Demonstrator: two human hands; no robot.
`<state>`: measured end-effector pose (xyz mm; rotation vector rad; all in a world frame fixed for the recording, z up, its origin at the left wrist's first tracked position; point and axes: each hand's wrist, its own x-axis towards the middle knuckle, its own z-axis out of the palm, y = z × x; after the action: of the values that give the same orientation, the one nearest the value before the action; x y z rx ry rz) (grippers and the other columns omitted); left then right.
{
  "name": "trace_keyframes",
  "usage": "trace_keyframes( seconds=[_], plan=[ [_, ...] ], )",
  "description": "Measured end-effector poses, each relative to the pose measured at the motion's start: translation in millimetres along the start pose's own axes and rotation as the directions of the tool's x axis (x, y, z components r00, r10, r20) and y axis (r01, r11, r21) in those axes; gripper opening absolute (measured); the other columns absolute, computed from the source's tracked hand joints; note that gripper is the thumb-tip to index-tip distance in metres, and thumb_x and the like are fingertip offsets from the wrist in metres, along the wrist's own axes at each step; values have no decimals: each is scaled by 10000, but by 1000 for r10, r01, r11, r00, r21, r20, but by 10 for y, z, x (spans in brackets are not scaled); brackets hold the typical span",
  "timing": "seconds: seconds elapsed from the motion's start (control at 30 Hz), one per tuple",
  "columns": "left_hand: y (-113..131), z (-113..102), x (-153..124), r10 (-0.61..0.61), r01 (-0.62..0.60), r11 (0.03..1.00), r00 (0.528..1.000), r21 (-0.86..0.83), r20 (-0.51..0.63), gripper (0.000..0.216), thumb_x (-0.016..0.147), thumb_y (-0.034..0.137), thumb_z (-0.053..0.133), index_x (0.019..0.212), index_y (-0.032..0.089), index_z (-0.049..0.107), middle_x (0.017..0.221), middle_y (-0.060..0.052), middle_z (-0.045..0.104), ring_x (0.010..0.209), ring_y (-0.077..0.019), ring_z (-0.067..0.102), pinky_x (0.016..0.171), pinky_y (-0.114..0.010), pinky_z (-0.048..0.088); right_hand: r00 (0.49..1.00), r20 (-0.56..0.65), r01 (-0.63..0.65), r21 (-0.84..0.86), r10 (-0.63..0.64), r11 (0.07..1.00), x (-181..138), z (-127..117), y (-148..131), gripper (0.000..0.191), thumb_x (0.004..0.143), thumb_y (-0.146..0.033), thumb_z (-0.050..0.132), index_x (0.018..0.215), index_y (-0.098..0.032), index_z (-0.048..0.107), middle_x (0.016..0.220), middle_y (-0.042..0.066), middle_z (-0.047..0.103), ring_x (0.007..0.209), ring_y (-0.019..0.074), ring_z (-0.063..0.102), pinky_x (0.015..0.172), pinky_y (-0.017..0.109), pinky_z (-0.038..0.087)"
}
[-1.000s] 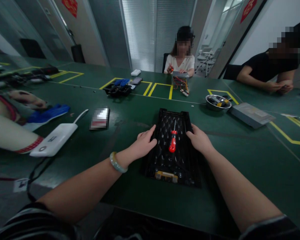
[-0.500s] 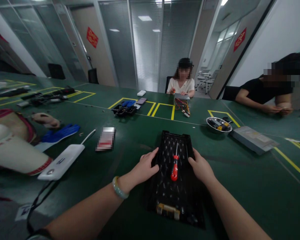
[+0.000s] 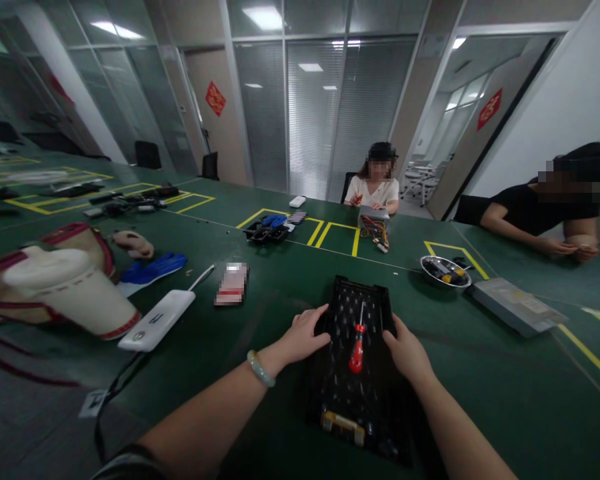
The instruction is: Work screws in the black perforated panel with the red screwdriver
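A black perforated tray-like panel (image 3: 353,393) lies flat on the green table (image 3: 505,387) in front of me. On it rests a red-handled screwdriver (image 3: 357,350), tip pointing away. My left hand (image 3: 305,337), with a pale bead bracelet on the wrist, grips the panel's left edge, fingers curled over it. My right hand (image 3: 407,353) grips the right edge in the same way. A small yellow connector (image 3: 343,425) sits at the panel's near end.
To the left lie a white power bank (image 3: 155,321), a blue glove (image 3: 153,268) and a cream bag (image 3: 60,287). To the right stand a metal bowl (image 3: 445,271) and a grey drive (image 3: 517,307). One person sits across the table, another at right.
The camera has tilted up, so more of the room shows and the panel sits lower in view. Both hands keep their hold on the panel's edges.
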<state>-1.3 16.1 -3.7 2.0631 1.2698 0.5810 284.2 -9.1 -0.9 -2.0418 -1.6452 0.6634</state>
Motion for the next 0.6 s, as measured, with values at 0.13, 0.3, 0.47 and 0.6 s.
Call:
trace_keyframes(
  seconds=[0.13, 0.3, 0.47, 0.6],
  plan=[
    [-11, 30, 1, -8, 8, 1000, 1000, -5, -27, 717, 938, 495, 556, 1575, 218, 379, 1561, -126, 489, 1467, -313, 409, 1234, -503, 278, 999, 34, -30, -82, 32, 996, -54, -34, -31, 473, 1058, -441, 420, 1459, -198, 479, 1232, 110, 677, 1126, 251, 665, 1028, 463, 516],
    [-54, 121, 35, -35, 34, 999, 997, -19, -69, 622, 1015, 564, 372, 1542, 240, 438, 1530, -104, 531, 1451, -281, 435, 1227, -488, 284, 994, 32, -95, -199, 103, 975, -233, 42, -2, 477, 1027, -512, 545, 1349, -160, 559, 1167, 98, 657, 1033, 225, 665, 969, 474, 559],
    [-100, 164, 42, -41, 35, 998, 992, -56, -116, 645, 1034, 596, 286, 1537, 228, 450, 1539, -92, 526, 1452, -264, 434, 1234, -454, 283, 997, 17, -63, -225, 69, 972, -343, 71, 56, 374, 1030, -437, 572, 1283, -163, 597, 1178, 89, 651, 1030, 208, 659, 938, 434, 578],
    [-150, 152, 13, -53, 40, 994, 990, -99, -132, 675, 1034, 627, 268, 1548, 222, 435, 1513, -88, 554, 1434, -244, 453, 1227, -417, 303, 999, 4, -39, -247, 41, 968, -414, -148, 238, 384, 1042, -442, 544, 1307, -167, 590, 1187, 93, 661, 1039, 210, 665, 967, 448, 564]
  ],
)
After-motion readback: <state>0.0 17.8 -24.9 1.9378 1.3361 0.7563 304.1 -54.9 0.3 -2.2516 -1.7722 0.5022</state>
